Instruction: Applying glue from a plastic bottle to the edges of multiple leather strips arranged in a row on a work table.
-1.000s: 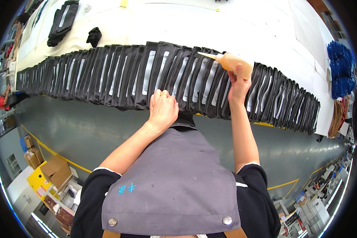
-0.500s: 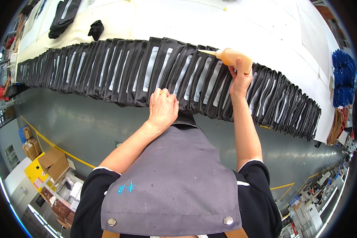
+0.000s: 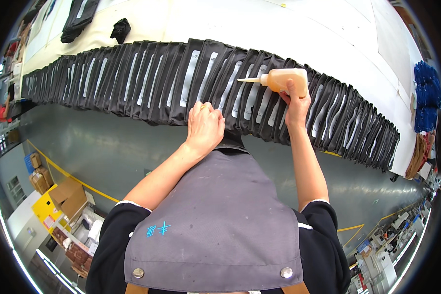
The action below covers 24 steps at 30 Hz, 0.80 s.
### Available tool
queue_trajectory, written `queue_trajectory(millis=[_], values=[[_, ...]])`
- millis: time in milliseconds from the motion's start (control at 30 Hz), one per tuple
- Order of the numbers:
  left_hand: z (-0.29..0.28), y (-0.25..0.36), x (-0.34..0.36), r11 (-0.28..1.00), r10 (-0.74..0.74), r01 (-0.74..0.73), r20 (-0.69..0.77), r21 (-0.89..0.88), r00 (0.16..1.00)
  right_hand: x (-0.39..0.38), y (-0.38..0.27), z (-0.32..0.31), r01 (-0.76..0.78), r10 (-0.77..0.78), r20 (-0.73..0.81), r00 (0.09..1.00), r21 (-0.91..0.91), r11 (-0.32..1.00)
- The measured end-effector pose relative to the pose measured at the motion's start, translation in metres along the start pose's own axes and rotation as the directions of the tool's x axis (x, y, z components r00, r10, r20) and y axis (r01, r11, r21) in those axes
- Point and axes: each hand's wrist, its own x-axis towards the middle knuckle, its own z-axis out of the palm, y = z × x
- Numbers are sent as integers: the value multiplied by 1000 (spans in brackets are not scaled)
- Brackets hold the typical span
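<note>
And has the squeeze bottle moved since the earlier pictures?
Yes. Against the row of folded black fabric pieces, the squeeze bottle has shifted left and toward the row's near edge.

Lit brightly and evenly, almost bleached out across the smooth cream-white worktop (image 3: 220,22), yet dark between the folds of the long row of black fabric pieces (image 3: 180,68). Glaring white along the long thin tube lights (image 3: 3,215) at lower left and right, with a soft sheen on the smooth grey floor (image 3: 382,188) and small glints on the round silver metal snaps (image 3: 286,272). Crisp near the middle, down to the glow through the translucent orange plastic bottle (image 3: 281,81), but bowed hard toward the black rim, with a blurred patch over the person in red (image 3: 4,112) at far left.
</note>
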Motion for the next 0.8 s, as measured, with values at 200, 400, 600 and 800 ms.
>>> queue_trajectory(millis=[200,400,600,800], values=[[0,0,1,1000,2,-2,6,-6,1000,-24,3,-7,-59,61,64,996,-37,998],[3,-2,1,1000,8,-8,-7,-4,1000,-49,1,-9,-133,141,122,983,-72,988],[3,-1,0,1000,-3,3,-2,-2,1000,-63,1,-16,-154,168,150,974,-98,983],[-4,15,1,997,54,-60,-141,-37,988,-39,-1,-45,-264,265,93,960,620,739]])
